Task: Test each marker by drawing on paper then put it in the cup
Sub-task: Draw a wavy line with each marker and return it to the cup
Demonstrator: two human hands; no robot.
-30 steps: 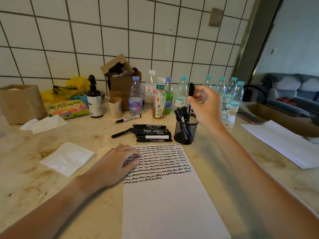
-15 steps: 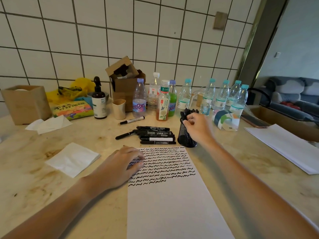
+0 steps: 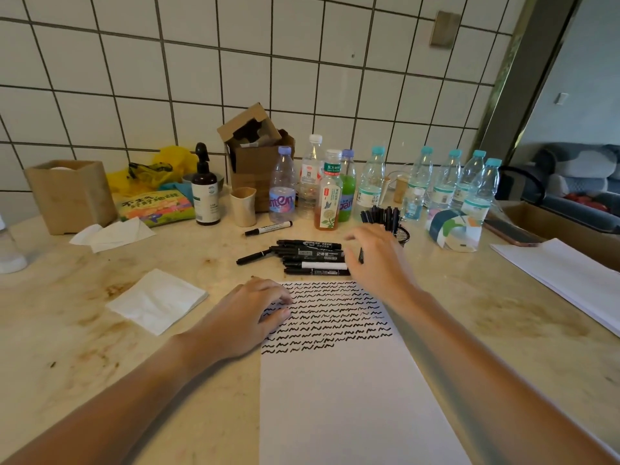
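Marker pile (image 3: pixel 310 258) now under the empty, loose-fingered right hand (image 3: pixel 375 260), moved from the cup (image 3: pixel 401 231); left hand (image 3: pixel 250 313) stays flat on paper (image 3: pixel 342 391).

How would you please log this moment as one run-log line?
left hand: pressing paper | right hand: open, reaching for marker pile | mesh cup: holds markers

Paper (image 3: pixel 339 391): lower centre, on the counter (image 3: pixel 503 313). Loose markers (image 3: pixel 312 258): centre, just above the paper. Cup (image 3: pixel 401 233) holding markers: right of the loose markers. Bottles (image 3: pixel 372 182): row behind. Napkin (image 3: pixel 156 300): left of the paper.
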